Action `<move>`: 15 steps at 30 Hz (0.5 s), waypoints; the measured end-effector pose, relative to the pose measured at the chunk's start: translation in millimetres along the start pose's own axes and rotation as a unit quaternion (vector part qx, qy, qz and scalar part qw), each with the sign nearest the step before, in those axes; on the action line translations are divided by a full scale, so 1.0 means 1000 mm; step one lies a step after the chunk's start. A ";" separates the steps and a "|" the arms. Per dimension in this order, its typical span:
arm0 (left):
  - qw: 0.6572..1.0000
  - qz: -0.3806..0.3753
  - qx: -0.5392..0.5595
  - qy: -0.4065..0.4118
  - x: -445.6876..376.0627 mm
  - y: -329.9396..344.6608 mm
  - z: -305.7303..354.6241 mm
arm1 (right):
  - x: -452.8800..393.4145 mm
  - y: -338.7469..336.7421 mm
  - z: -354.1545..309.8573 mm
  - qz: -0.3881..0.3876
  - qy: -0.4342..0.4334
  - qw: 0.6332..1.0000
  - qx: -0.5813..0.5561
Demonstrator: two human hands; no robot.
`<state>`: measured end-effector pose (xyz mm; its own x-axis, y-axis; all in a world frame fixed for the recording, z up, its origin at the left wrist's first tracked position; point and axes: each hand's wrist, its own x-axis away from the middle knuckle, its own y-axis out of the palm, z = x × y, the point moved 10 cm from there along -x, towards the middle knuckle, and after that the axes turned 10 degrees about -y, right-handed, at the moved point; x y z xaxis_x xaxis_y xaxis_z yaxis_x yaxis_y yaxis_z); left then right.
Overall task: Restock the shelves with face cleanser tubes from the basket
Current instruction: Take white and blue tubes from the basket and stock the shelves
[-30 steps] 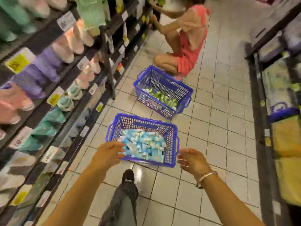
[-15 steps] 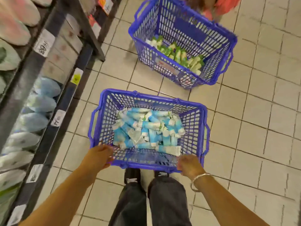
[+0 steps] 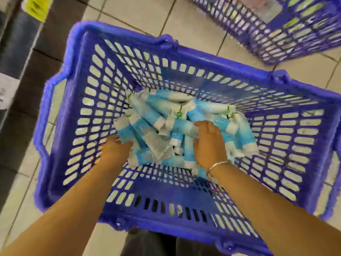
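A blue plastic basket (image 3: 92, 111) stands on the tiled floor right below me. In its bottom lies a heap of several blue-and-white face cleanser tubes (image 3: 162, 115). Both my hands are inside the basket. My left hand (image 3: 113, 153) is at the left edge of the heap, thumb and fingers curled round tubes there. My right hand (image 3: 208, 143), with a bracelet at the wrist, lies over the middle right of the heap, fingertips bent down into the tubes. What is under the palms is hidden.
A second blue basket (image 3: 273, 43) holding green tubes stands on the floor at the upper right. The dark base of the shelf unit runs down the left edge, with a yellow price tag (image 3: 36, 6) and a white label (image 3: 7, 91). My legs (image 3: 147, 244) are just behind the near rim.
I have bent down closer over the basket. Both hands left the near rim and went down inside onto the heap of tubes.
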<state>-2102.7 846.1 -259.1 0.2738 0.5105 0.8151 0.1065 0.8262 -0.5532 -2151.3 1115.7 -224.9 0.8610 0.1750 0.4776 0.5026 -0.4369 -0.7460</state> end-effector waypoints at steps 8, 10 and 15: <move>0.996 0.019 0.081 -0.040 -0.030 0.016 -0.010 | -0.039 0.030 -0.004 -0.070 -0.070 0.981 0.164; 0.994 0.011 0.105 -0.037 -0.032 0.016 -0.010 | -0.040 0.034 -0.008 -0.071 -0.076 0.980 0.167; 0.993 -0.007 0.121 -0.005 -0.024 0.016 -0.003 | -0.031 0.040 -0.010 -0.082 -0.059 0.991 0.089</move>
<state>-2104.7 845.9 -288.3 0.2633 0.4992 0.8255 -0.1222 0.8661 -0.4847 -2158.8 1083.4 -264.9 0.7649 0.3367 0.5492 0.6328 -0.2332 -0.7383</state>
